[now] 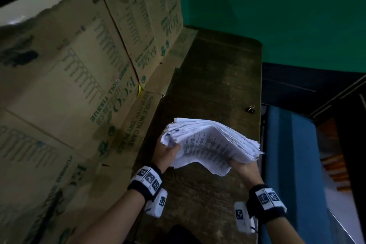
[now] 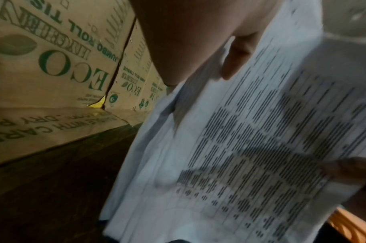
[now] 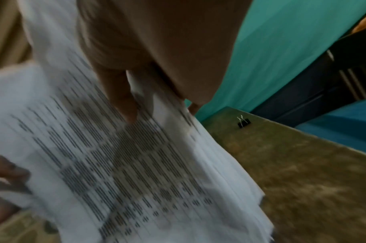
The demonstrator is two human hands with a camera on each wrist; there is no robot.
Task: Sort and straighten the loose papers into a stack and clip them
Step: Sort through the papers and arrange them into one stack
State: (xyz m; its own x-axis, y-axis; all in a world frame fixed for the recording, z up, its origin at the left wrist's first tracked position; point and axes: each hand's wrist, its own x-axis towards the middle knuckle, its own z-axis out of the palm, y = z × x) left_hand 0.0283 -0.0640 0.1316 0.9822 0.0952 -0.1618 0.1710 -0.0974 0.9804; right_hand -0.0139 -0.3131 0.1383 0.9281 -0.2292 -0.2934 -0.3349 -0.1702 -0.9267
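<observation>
A thick, uneven stack of printed white papers (image 1: pixel 210 143) is held above the dark wooden table (image 1: pixel 217 77), bowed upward in the middle. My left hand (image 1: pixel 167 152) grips its left edge, thumb on the top sheet (image 2: pixel 236 62). My right hand (image 1: pixel 244 166) grips the right edge, thumb on top (image 3: pixel 119 97) and fingers underneath. The sheet edges are ragged and not lined up. A black binder clip (image 1: pixel 251 108) lies on the table near its right edge, beyond the papers; it also shows in the right wrist view (image 3: pixel 244 122).
Large cardboard boxes (image 1: pixel 79 69) printed in green stand along the table's left side, with a flap (image 1: pixel 136 125) lying on the tabletop. A green wall (image 1: pixel 277 6) is behind. Past the table's right edge are a blue surface (image 1: pixel 293 154) and dark furniture.
</observation>
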